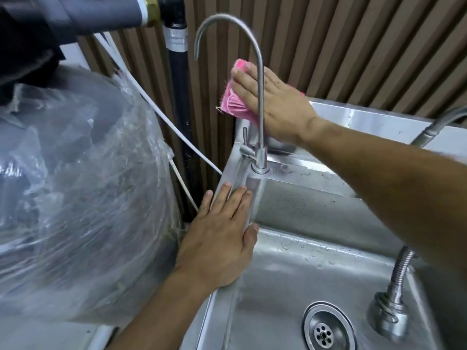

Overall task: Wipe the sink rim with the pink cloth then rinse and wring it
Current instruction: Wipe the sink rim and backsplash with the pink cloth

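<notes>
The pink cloth is pressed under my right hand against the top left end of the steel backsplash, behind the thin gooseneck tap. My right palm lies flat on the cloth, fingers spread. On the left sink rim my left hand rests flat, fingers pointing toward the tap base and thumb over the inner edge. The steel sink basin is wet, with its drain at the bottom.
A large grey tank wrapped in clear plastic stands close to the sink's left side. A black pipe and white tubes run up the brown slatted wall. A flexible spray hose head hangs inside the basin at right.
</notes>
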Demonstrator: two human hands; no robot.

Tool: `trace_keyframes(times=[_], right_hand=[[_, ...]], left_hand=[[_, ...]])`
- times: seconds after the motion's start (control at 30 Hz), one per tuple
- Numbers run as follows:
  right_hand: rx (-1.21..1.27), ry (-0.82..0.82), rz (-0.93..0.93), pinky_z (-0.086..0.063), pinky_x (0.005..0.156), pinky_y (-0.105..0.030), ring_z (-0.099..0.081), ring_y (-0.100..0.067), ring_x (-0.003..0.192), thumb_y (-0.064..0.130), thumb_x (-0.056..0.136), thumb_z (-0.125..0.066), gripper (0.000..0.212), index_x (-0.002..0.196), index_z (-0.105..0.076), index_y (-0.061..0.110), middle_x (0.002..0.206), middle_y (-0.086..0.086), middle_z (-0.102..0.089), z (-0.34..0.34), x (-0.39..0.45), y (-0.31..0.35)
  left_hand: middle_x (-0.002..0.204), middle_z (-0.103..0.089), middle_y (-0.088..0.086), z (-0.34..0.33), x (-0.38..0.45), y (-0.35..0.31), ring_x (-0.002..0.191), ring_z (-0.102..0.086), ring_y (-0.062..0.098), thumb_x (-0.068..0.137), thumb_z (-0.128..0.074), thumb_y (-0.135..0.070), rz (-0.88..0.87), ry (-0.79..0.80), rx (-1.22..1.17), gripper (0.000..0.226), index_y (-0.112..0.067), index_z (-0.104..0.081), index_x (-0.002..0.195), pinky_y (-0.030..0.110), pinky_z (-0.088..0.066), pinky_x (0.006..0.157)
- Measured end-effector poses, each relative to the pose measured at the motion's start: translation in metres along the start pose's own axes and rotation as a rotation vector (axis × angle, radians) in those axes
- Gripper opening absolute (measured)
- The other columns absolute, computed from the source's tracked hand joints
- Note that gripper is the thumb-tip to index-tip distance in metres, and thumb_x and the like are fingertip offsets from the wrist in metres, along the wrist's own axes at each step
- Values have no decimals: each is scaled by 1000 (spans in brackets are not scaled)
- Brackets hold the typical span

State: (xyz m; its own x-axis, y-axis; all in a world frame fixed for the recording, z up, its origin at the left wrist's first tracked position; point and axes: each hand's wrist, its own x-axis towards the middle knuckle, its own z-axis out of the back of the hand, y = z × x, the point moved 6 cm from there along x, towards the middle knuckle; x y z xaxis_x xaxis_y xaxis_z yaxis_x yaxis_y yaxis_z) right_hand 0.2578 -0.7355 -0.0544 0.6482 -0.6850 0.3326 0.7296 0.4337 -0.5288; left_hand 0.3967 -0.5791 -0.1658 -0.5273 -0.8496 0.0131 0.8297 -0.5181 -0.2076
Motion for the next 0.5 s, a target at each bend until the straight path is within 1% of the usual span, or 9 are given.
trace_keyframes(times=[0.07, 0.1, 0.17, 0.23, 0.3, 0.33, 0.43, 0.47, 0.5], right_hand=[[12, -19, -82, -4, 131, -41, -12, -30, 160, 20, 109, -39, 61, 165, -16, 11, 172, -12, -14, -4, -10, 6], [32, -41, -162, -5, 131, -40, -13, -28, 160, 22, 110, -41, 60, 164, -17, 11, 172, -11, -16, -6, -29, 4], [123, -135, -415, -8, 131, -41, -16, -29, 160, 21, 110, -46, 60, 163, -23, 10, 171, -12, -21, -8, -79, -5], [244, -233, -693, -8, 131, -44, -15, -33, 159, 13, 106, -47, 61, 162, -24, 7, 170, -14, -22, -8, -122, -10], [304, -248, -847, -3, 132, -45, -10, -34, 160, 8, 104, -46, 64, 163, -21, 4, 171, -15, -18, -10, -129, -5], [336, -232, -829, -1, 131, -45, -8, -34, 160, 9, 105, -43, 63, 163, -20, 4, 172, -16, -15, -10, -118, -2], [352, -168, -498, -3, 132, -45, -9, -31, 161, 15, 107, -33, 59, 163, -20, 7, 172, -14, -14, -9, -67, 15], [329, -154, -413, -3, 132, -43, -10, -29, 161, 16, 106, -34, 59, 163, -21, 8, 172, -13, -16, -9, -56, 18], [318, -154, -391, -2, 131, -40, -11, -27, 161, 15, 106, -36, 60, 164, -22, 10, 172, -11, -17, -11, -54, 19]], left_hand=[[173, 3, -11, 0, 1, 1, 158, 15, 12, 98, 0, -53, 3, 6, 9, 73, -25, -2, 165, 39, 10, 129], [173, 4, -12, 0, 2, 1, 158, 16, 11, 97, 2, -54, 0, 9, 17, 74, -26, -1, 165, 39, 10, 128], [173, 6, -12, 0, 2, 1, 157, 16, 11, 93, 7, -55, 3, 25, 33, 77, -27, 1, 165, 39, 9, 129], [173, 6, -12, 0, 1, 0, 158, 16, 11, 93, 9, -56, 10, 21, 31, 78, -27, 1, 165, 40, 6, 129], [173, 3, -12, 0, 1, -1, 158, 14, 11, 93, 9, -56, 17, 19, 32, 79, -26, -1, 165, 40, 4, 130], [173, 2, -11, 0, 1, -2, 158, 13, 11, 93, 9, -57, 17, 19, 36, 79, -26, -2, 165, 40, 3, 130], [173, 2, -13, 2, 2, -1, 158, 14, 10, 90, 11, -58, 17, 20, 35, 82, -27, -2, 165, 38, 5, 129], [173, 3, -14, 2, 2, 0, 158, 14, 9, 89, 12, -58, 19, 17, 27, 84, -28, -2, 165, 37, 6, 129], [172, 3, -15, 2, 2, 0, 158, 14, 9, 87, 13, -58, 20, 14, 19, 85, -28, -3, 165, 36, 7, 128]])
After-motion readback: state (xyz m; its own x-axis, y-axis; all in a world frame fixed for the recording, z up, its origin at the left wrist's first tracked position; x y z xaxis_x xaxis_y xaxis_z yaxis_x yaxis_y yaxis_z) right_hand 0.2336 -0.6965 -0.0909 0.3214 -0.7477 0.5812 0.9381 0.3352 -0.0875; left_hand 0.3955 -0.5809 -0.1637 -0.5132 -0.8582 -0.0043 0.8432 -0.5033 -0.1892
